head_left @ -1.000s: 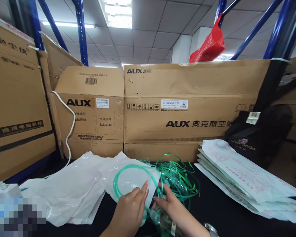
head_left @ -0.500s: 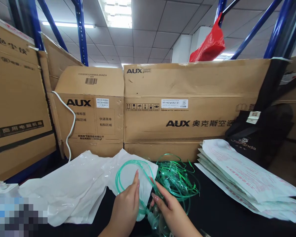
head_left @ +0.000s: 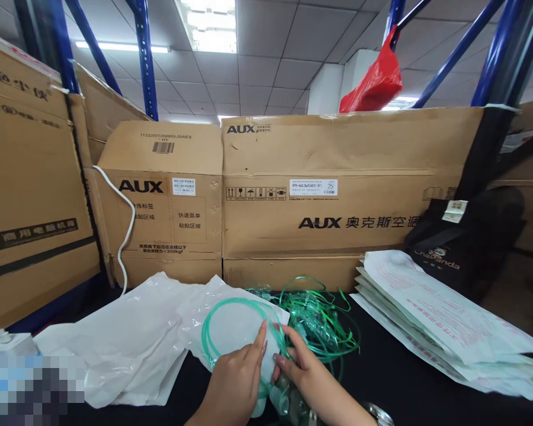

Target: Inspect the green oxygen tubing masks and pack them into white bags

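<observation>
A coil of thin green plastic tubing (head_left: 213,307) stands in loops above a white plastic bag. My right hand (head_left: 304,364) pinches the coil's right side between thumb and fingers. Against the lower part of the loops is my left hand (head_left: 237,376), fingers close together and pointing up; its grip on the tubing is partly hidden. Below and between the hands hangs a clear greenish connector (head_left: 279,399), with more clear plastic partly covered by my right hand. Just behind lies a tangled heap of green tubing and clear plastic pieces (head_left: 317,322).
White plastic bags (head_left: 128,337) lie spread at the left, beside a white plug block (head_left: 11,343). Printed white packets (head_left: 444,313) are stacked at the right. Cardboard boxes (head_left: 337,154) wall off the back, and a black bag (head_left: 435,254) hangs at the right.
Both hands have shifted slightly right and come closer together. The coil's loops have widened and tilted lower to the left. A wristwatch now shows on my right wrist.
</observation>
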Motion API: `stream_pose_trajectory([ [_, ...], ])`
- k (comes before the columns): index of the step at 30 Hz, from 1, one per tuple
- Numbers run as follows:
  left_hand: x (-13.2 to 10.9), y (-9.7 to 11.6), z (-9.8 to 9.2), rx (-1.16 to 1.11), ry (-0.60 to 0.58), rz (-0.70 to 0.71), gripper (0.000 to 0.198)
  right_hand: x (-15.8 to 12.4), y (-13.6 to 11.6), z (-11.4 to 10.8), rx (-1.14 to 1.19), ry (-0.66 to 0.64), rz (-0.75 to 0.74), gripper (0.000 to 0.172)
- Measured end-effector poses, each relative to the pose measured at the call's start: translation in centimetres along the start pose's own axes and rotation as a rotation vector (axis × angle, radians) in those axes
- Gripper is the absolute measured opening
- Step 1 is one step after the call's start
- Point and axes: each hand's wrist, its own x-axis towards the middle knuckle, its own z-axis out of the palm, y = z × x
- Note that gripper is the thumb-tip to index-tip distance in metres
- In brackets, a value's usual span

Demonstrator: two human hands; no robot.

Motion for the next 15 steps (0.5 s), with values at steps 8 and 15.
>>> stream_pose_trajectory([
  [8, 0.0, -0.1, 0.0, -0.090, -0.045, -0.010, 0.048, -0.4, -0.9, 0.3, -0.100, -0.027, -0.064, 0.046],
  [15, -0.2, 0.1, 0.1, -0.091, -0.051, 0.159, 0.051, -0.5, -1.7, 0.1, -0.076, -0.160, 0.007, 0.026],
])
